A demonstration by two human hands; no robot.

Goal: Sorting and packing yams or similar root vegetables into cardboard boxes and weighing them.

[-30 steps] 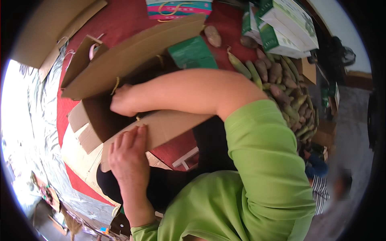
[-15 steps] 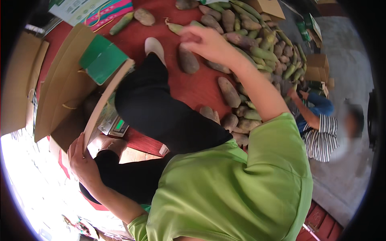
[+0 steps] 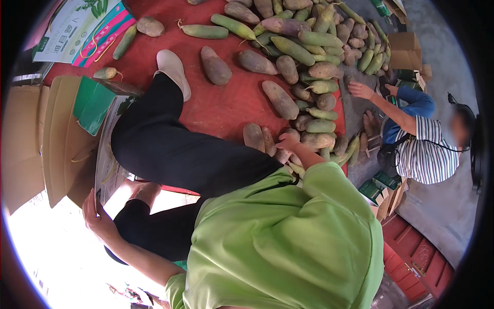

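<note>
My left hand grips the edge of an upright cardboard carton with a pale printed side. The carton has a green inner flap and stands beside my left leg. Close to my right hip, my right hand has its fingers curled over a brownish-purple radish at the near edge of the pile; its fingertips are partly hidden. Around that hand lie more radishes, some green, some brownish-purple.
A large radish heap covers the far right of the red mat. A printed carton lies far left. On the right a person in a striped shirt reaches toward the heap. Open cardboard boxes stand behind it.
My right hand has come back from the far radishes to those by my hip. A green radish near its former place now lies further left. The carton has tilted, with my left hand still on it.
</note>
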